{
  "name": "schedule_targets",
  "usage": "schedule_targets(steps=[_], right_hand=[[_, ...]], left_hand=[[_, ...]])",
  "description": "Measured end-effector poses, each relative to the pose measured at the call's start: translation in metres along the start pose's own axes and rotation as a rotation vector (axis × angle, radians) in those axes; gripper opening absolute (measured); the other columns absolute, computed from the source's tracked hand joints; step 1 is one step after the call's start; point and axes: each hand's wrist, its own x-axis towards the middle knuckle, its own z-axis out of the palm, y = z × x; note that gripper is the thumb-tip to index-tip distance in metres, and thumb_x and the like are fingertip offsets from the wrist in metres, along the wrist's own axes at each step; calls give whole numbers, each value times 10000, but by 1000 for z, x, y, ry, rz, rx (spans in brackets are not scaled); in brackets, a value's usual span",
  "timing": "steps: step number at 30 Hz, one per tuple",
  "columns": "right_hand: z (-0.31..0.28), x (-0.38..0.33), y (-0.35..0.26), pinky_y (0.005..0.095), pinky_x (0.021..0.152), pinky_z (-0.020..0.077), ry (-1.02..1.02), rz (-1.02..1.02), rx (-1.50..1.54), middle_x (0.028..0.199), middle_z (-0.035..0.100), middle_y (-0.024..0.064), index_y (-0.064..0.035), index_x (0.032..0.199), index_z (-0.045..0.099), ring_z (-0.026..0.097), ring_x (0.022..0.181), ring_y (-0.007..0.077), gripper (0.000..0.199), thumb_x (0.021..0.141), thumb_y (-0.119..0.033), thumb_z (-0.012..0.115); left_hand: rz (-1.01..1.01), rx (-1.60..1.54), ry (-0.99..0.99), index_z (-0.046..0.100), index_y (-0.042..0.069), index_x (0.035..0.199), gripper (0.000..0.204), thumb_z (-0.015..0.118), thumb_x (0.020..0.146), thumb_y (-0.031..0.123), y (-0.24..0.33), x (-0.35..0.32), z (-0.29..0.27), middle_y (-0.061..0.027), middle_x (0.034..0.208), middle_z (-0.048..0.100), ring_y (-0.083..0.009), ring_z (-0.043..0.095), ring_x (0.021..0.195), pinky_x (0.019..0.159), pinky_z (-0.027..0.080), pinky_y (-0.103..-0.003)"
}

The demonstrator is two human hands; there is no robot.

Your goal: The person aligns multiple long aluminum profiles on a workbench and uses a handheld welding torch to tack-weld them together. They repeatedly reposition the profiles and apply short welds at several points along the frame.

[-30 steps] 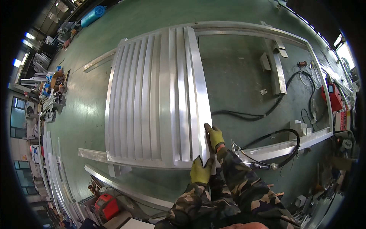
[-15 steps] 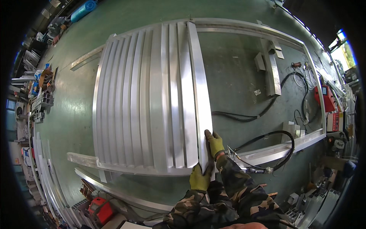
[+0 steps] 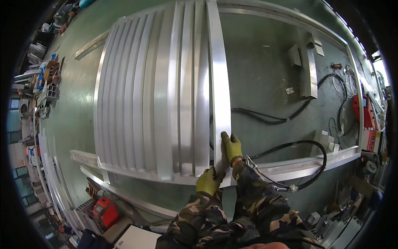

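Note:
A long, flat aluminium slat (image 3: 219, 83) lies across the metal frame, just right of a row of similar slats (image 3: 161, 91). My right hand (image 3: 232, 148), in a yellow-green glove, grips the slat's right edge near its close end, thumb on top; its other fingers are partly hidden. Gloved the same way, my left hand (image 3: 208, 182) closes at the slat's near end, beside the frame's front rail (image 3: 186, 180). Its fingertips are dark and partly hidden. A narrow gap shows between this slat and its left neighbour.
The frame's right part (image 3: 286, 166) is without slats, with green floor below. A black cable (image 3: 325, 159) loops over its near rail. Metal offcuts (image 3: 309, 70) and a red machine (image 3: 363, 111) lie right; another red machine (image 3: 105, 212) stands near left.
The gap left of the held slat has widened at the near end. My left hand has moved a little left and up. The whole view has shifted toward the near side.

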Motion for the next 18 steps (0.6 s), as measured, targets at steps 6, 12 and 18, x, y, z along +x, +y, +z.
schedule_targets(steps=[6, 12, 18], right_hand=[[-11, 39, 49, 374, 945, 512, -35, -119, -162, 1152, 740, 147, 33, 1292, 661, 658, 1044, 245, 545, 959, -390, 743], [-9, 42, 38, 325, 955, 500, -67, 13, -103, 1191, 730, 133, 28, 1323, 656, 642, 1067, 195, 539, 980, -381, 736], [-8, 47, 41, 313, 936, 501, -27, -13, 22, 1166, 727, 121, 36, 1332, 644, 639, 1044, 188, 521, 992, -351, 720]], left_hand=[[-25, -22, -147, 717, 91, 1145, 482, 653, 957, 531, -8, 51, -6, -165, 1021, 752, -382, 710, 951, 810, 536, -482], [-17, 47, -160, 717, 26, 962, 465, 791, 855, 473, -24, 88, 1, -169, 870, 719, -352, 673, 794, 743, 521, -445], [-45, 110, -212, 721, 36, 922, 440, 814, 836, 458, -11, 92, -7, -145, 837, 705, -318, 668, 766, 736, 525, -426]])
